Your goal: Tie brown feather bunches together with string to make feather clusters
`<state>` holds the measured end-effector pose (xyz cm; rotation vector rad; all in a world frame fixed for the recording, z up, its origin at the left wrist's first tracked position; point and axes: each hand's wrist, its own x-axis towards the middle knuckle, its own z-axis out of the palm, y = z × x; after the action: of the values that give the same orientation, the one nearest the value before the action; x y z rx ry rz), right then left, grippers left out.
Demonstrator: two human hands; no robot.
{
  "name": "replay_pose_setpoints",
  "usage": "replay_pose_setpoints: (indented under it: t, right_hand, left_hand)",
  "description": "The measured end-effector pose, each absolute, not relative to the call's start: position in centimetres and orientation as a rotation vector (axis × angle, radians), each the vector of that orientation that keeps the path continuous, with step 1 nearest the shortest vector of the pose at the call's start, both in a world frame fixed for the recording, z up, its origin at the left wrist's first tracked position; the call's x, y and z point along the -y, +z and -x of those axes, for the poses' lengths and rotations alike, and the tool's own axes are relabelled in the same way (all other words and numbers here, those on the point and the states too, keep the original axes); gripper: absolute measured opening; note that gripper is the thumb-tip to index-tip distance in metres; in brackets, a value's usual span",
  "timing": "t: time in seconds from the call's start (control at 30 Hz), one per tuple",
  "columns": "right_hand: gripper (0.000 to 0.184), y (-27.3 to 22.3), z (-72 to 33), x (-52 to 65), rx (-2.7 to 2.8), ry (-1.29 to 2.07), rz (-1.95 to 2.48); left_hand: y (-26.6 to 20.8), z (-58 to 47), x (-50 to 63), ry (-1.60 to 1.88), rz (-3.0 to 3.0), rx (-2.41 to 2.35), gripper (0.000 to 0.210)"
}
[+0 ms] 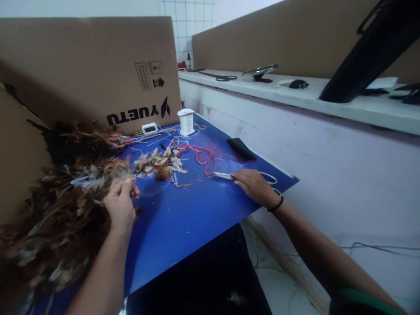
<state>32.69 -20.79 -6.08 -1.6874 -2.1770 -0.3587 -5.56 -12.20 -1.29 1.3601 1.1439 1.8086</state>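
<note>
My left hand [122, 202] is closed in a pinch at the edge of the feather pile. A light brown feather [120, 168] stands up from its fingertips. On the right of the blue table, my right hand [252, 186] is wrapped around the middle of a pair of scissors [223, 175]. The blades point left, and the pale handle loops stick out behind the hand. Red cord [205, 153] lies in loops just beyond the blade tips. Between the hands and farther back is a small heap of cream and brown feathers [160, 162].
A large pile of brown feathers [65, 214] covers the left side. A white spool [187, 122], a small white device [150, 128] and a black phone [241, 149] rest on the blue table [183, 223]. A cardboard box [88, 65] stands behind; a white ledge [282, 94] runs along the right.
</note>
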Motion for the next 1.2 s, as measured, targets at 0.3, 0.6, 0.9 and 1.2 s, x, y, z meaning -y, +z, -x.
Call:
replay_pose_setpoints:
  t: [0.3, 0.6, 0.9, 1.2]
  right_hand:
    - [0.030, -5.4, -35.5, 20.8, 2.154, -0.393, 1.769]
    - [0.029, -3.3, -27.4, 17.8, 2.274, -0.381, 1.638]
    - [0.025, -1.2, -25.9, 13.0, 2.484, -0.499, 1.640]
    - [0.019, -1.9, -25.1, 10.9, 2.497, -0.470, 1.595]
  left_hand:
    - [-1.5, 5.0, 12.5, 1.781, -1.405, -1.127, 0.017]
    - [-2.1, 4.6, 12.5, 1.738, -1.488, -1.100, 0.016]
    - [-2.6, 4.3, 12.7, 1.650, -1.548, -1.139, 0.018]
    - [-2.4, 4.1, 13.0, 1.643, -1.561, -1.133, 0.018]
